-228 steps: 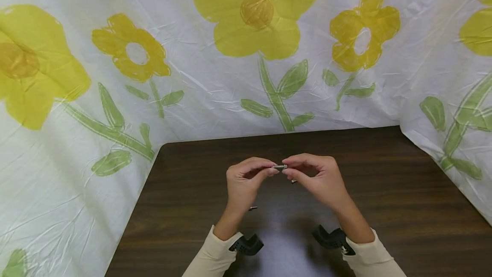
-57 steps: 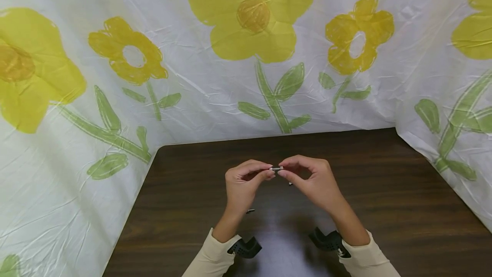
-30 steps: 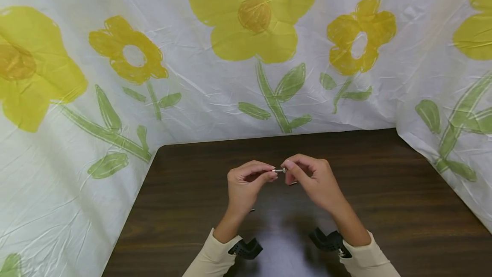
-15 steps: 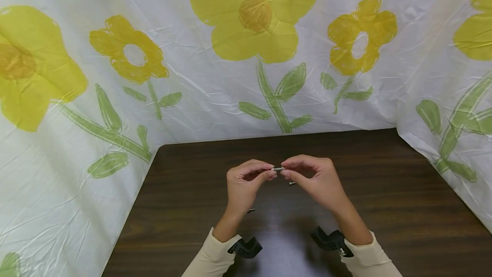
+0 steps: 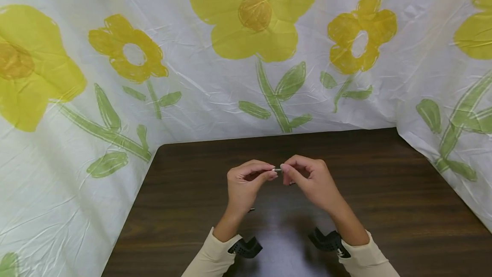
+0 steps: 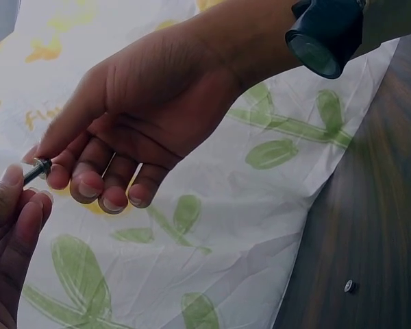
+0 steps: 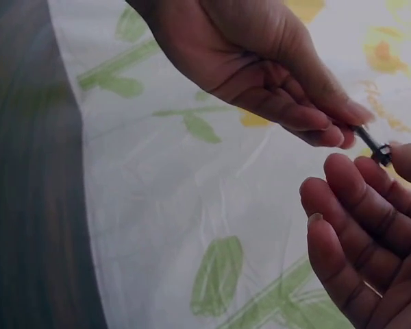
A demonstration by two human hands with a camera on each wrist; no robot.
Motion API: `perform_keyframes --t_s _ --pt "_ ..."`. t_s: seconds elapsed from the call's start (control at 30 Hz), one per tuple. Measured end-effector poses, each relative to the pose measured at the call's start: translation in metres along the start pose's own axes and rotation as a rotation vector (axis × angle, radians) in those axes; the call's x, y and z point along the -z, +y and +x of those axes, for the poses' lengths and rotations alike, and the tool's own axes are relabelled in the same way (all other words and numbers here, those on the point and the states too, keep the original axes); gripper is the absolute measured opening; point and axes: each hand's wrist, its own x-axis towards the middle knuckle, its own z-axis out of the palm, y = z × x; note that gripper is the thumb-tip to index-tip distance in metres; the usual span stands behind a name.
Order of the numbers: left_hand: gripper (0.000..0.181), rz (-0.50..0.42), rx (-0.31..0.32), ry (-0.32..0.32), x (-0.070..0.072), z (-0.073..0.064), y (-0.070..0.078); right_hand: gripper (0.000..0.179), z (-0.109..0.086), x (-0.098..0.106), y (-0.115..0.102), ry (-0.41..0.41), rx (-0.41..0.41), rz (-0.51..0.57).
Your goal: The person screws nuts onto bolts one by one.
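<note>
since the frame half a second back, the right hand [image 5: 310,178]'s thumb has ridden up over the end of the small metal bolt [image 5: 278,169], its index finger dropping lower behind; the left hand [image 5: 244,183] has barely shifted.

from my end i read this as a twisting step: left thumb and fingertip pinch the bolt's shaft and keep it roughly level, above the table [image 5: 384,183], while right thumb and index finger are clamped on its flanged end [image 7: 382,155]. i can't tell whether that end is a loose nut or the bolt's own head. the right hand's other fingers hang curved, with slim gaps between. i'd judge the next move calls for a steady left pinch and another short roll of the right thumb.

the bolt is thin, straight and hard, with a dull grey shine; any thread is too small for me to make out. one small screw [image 5: 251,210] lies near the left wrist, and another metal piece [image 5: 292,183] shows partly under the right fingers. table is dark, wood-grained and glossy; the flowered curtain [image 5: 215,97] behind is thin and creased.
</note>
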Motion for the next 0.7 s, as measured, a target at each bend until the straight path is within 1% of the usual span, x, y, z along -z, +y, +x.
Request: perform_keyframes --t_s 0.17,0.37,0.43,0.57,0.6,0.7 --pt "0.010 0.008 0.006 -0.006 -0.0003 -0.0007 -0.0005 0.027 0.0003 -0.0036 -0.0021 0.022 -0.011 -0.003" --pt "0.010 0.011 0.003 -0.006 -0.0007 -0.0006 -0.0003 0.032 -0.0004 -0.0045 -0.0014 0.065 0.009 -0.043" --pt "0.010 0.010 0.002 -0.004 -0.0007 -0.0005 0.0002 0.029 -0.0005 -0.0035 -0.0013 0.084 0.015 -0.056" --pt "0.011 0.005 0.008 0.009 -0.0010 0.0010 0.0026 0.015 -0.0002 0.0011 -0.0015 0.108 0.048 -0.053" --pt "0.011 0.003 0.010 0.012 -0.0010 0.0013 0.0032 0.014 -0.0004 0.0023 -0.0013 0.106 0.058 -0.052" --pt "0.011 0.005 0.018 0.018 -0.0004 0.0013 0.0042 0.021 -0.0012 0.0046 -0.0010 0.085 0.086 -0.042"
